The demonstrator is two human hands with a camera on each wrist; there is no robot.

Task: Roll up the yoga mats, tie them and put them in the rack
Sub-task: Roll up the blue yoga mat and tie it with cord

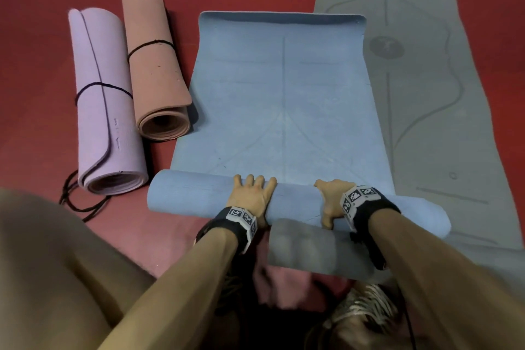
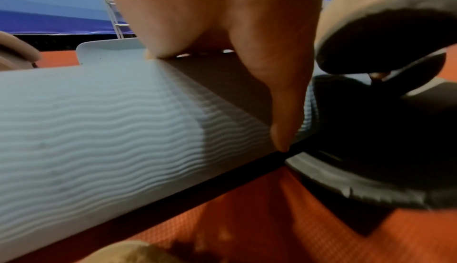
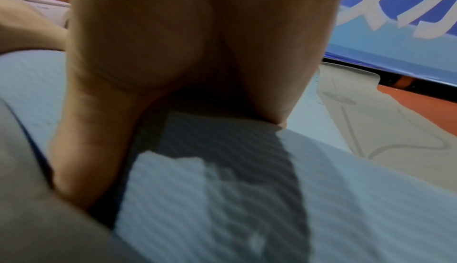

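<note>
A blue yoga mat [image 1: 284, 94] lies on the red floor, its near end wound into a thick roll [image 1: 193, 193]. My left hand [image 1: 251, 196] lies flat on top of the roll with fingers spread and straight; in the left wrist view its thumb [image 2: 284, 111] points down the roll's ribbed near side [image 2: 99, 120]. My right hand [image 1: 331, 199] arches over the roll [image 3: 346, 208], its fingers bent over the far side out of sight and its thumb [image 3: 81, 159] on the near side. No rack is in view.
On the left lie a lilac rolled mat [image 1: 105, 108] and a pink rolled mat [image 1: 153, 65], each tied with black cord. Loose black cord [image 1: 76, 202] lies by the lilac roll. A grey mat [image 1: 426, 94] lies unrolled on the right. My shoe [image 1: 366, 307] is behind the roll.
</note>
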